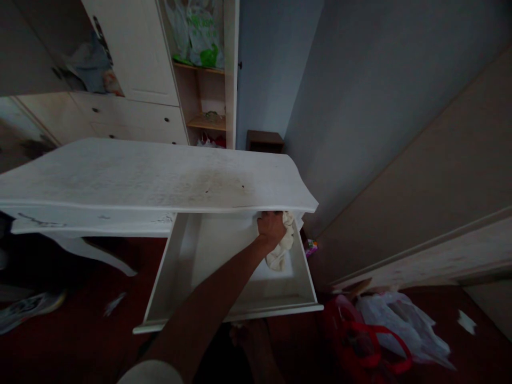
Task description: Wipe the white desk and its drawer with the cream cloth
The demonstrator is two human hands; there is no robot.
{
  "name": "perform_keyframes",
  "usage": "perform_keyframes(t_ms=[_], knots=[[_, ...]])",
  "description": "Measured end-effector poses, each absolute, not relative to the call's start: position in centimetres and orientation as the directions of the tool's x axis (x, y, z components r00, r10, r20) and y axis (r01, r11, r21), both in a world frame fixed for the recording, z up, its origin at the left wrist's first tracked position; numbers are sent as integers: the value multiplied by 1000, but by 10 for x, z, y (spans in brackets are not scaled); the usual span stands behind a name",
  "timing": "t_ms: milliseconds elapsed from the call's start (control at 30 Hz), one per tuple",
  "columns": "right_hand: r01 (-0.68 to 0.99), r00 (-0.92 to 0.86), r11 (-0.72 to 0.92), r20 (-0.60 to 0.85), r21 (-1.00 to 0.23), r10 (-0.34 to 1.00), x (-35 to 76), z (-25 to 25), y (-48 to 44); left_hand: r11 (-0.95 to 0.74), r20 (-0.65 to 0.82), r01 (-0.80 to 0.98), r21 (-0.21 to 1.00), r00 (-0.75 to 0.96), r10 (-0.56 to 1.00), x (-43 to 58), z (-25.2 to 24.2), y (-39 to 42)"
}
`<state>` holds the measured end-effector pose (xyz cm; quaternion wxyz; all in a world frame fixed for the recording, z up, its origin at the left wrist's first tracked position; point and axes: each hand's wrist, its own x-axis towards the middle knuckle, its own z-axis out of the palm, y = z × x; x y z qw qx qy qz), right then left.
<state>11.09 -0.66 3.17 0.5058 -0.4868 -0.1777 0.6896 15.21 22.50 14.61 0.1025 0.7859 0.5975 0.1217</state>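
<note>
My left hand (272, 228) reaches deep into a pulled-out white drawer (224, 309), near its right back corner under the table's edge. It is closed on a crumpled off-white cloth (285, 248) pressed against the drawer floor. Part of the cloth hangs out beside and below the hand along the right wall. The fingertips are partly hidden by the hand and the shadow under the tabletop. My right hand is not seen. Below the drawer front, a dim bare limb, apparently a leg and foot (254, 341), shows in shadow.
Above the drawer spreads the white tabletop (160, 170), with dark smudges. Behind stands a white wardrobe (136, 58) with shelves holding plastic bags (202, 34). A red bag (360, 341) and a white plastic bag (404, 325) lie on the floor at right. A shoe (32, 309) lies at left.
</note>
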Motion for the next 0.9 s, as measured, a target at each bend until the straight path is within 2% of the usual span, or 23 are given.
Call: perform_keyframes(t_ms=[233,400,600,767,900], knots=[[-570,26,-396,-497,-720,867,104,32,-6,-338,42,899,279,341,939,146,143,210],[-633,69,-331,-477,-700,876,105,45,-8,-524,72,821,227,522,850,135,134,176],[-612,87,-316,-458,-725,885,103,42,-7,-726,49,659,198,733,679,121,128,143],[-603,120,-317,-475,-733,872,105,34,-7,-813,-51,520,263,849,527,118,132,135],[-599,127,-313,-474,-737,872,105,32,-8,-750,-85,552,365,821,564,117,141,128]])
